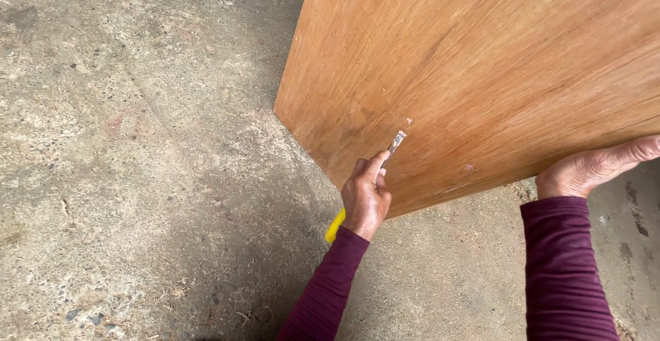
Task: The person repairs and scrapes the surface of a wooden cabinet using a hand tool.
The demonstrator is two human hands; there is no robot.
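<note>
Nearest, two maroon long sleeves (pixel 560 265) reach forward. The left hand (pixel 366 196) has its fingers clamped on a yellow-handled putty knife (pixel 335 225), index finger laid along the shaft, apparently to press the narrow metal blade (pixel 397 141) against the large reddish-brown plywood panel (pixel 481 66). The right hand (pixel 595 168) grips the panel's near edge, fingers curled behind it and thumb on the face, seemingly steadying it upright. Small pale filler spots (pixel 469 168) mark the wood. Beyond lies the rough grey concrete floor (pixel 137 141).
</note>
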